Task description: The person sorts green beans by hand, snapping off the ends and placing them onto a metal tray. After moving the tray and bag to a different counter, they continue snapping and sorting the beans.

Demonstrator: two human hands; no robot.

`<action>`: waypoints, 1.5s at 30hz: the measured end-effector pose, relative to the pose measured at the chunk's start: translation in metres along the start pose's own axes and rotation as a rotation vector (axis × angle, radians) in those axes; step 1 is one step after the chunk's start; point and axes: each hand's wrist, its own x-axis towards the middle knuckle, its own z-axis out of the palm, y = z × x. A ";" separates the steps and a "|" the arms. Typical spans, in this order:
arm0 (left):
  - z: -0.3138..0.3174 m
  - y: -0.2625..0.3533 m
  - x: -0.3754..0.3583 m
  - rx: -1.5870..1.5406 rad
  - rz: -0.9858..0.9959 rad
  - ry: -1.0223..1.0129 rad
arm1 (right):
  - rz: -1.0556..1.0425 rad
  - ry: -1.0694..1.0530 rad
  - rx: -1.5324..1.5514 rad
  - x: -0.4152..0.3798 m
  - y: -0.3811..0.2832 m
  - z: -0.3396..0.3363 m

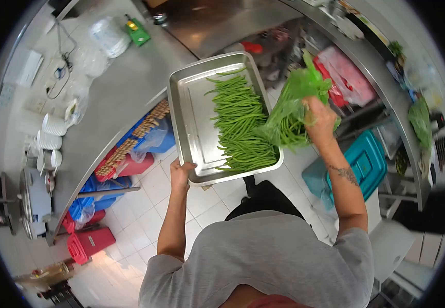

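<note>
My left hand [180, 173] grips the near left corner of a rectangular metal tray [194, 123], thumb over the rim. Green beans [239, 120] lie in a thick band along the tray's right half, while its left half shows bare metal. In my right hand [319, 120] is a clear green-tinted plastic bag [289, 110] with more green beans in it. The bag hangs just beyond the tray's right rim, its lower left edge reaching over the beans there. My right fingers are closed round the bag's plastic.
Steel counters [125, 87] curve along the left and far sides. White bowls [52, 124] stand at the left. A teal lidded bin [361, 164] is on the right, near my forearm. Red bins [91, 242] and blue ones sit under the left counter, above the tiled floor [150, 205].
</note>
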 end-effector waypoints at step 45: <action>0.466 -0.332 -0.349 -0.110 -0.404 -0.263 | 0.624 -0.280 -0.440 -0.379 0.449 -0.167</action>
